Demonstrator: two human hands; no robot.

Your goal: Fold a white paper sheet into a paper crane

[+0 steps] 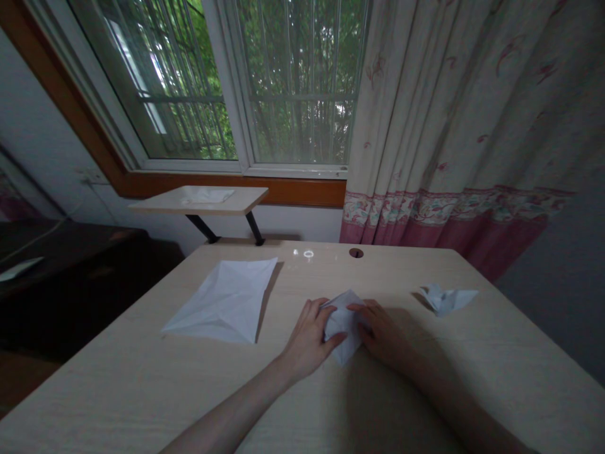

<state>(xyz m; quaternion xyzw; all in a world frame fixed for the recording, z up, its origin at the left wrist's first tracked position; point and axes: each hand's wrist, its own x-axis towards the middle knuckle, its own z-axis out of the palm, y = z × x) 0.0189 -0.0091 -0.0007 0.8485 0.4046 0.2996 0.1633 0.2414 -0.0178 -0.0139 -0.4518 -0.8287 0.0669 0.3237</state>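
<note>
"Locating the folded paper (344, 325): state its position relative to the cable hole (356, 253)."

"Near side of the hole, over the desk (118, 378). The left hand (309, 335) grips the folded paper's left side, the right hand (378, 328) its right side."

"Edges and room?"

"The desk's back edge (401, 249) runs just beyond the hole. Desk surface separates the hole from the folded paper, the creased sheet (222, 302) to its left and the pointed paper piece (447, 301) to its right."

"Supports and load?"

"The raised shelf (243, 200), left of and beyond the hole, bears white paper (208, 196)."
</note>
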